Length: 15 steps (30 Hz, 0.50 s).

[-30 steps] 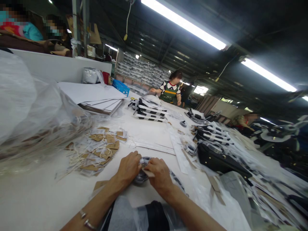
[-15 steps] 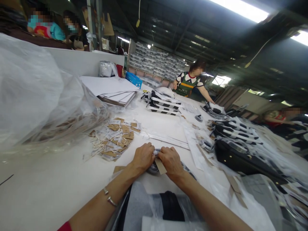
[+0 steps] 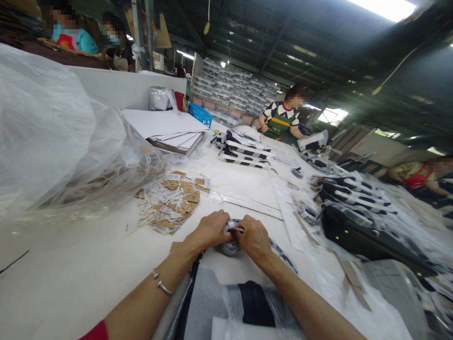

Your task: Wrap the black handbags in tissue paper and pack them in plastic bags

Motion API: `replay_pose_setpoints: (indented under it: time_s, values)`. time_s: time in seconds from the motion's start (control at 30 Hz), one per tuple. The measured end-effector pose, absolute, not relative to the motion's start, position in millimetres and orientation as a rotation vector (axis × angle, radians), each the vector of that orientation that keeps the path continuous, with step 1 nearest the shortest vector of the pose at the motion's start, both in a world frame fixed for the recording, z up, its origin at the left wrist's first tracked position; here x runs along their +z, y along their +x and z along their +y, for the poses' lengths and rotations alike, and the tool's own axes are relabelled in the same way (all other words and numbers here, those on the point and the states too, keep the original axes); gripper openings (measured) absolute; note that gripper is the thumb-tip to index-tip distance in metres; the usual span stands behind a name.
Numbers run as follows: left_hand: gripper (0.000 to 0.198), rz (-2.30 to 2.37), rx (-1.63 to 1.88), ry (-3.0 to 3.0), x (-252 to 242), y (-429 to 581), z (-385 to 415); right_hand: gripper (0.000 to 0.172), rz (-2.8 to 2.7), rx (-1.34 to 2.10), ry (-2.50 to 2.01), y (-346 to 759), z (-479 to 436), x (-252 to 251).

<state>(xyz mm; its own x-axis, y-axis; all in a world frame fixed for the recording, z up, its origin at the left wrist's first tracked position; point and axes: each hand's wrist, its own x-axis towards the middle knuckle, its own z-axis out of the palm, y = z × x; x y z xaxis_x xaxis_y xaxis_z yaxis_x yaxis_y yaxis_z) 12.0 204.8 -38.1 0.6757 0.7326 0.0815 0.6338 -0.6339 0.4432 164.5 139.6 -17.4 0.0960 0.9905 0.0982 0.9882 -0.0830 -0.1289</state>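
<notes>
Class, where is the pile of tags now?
In the head view, the pile of tags lies left of centre on the white table, right of the clear plastic and beyond the left hand.

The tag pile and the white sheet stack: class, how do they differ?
The tag pile mixes brown and white; the sheet stack is white on top. The tags lie in a loose heap, the sheets in a flat stack. Each tag is far smaller than a sheet. Both rest on the table.

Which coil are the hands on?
The grey coil nearest the camera, between the left hand and right hand; the other coils lie untouched, farther up the table.
</notes>
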Motion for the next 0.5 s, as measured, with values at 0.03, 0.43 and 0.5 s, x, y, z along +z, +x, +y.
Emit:
replay_pose_setpoints:
  time_s: [0.03, 0.43, 0.5]
  values:
    - [0.019, 1.086, 0.363, 2.508, -38, 13, 204, 0.014, -2.005, 0.075, -2.192, 166, 141, -17]
    - [0.013, 1.178, 0.454, 2.624, -29, 24, 194, 0.028, -1.522, 0.583, -2.035, 222, 161, 5]
    - [0.013, 1.136, 0.461, 2.671, -23, 23, 192, 0.033, -1.539, 0.745, -2.064, 227, 166, 3]
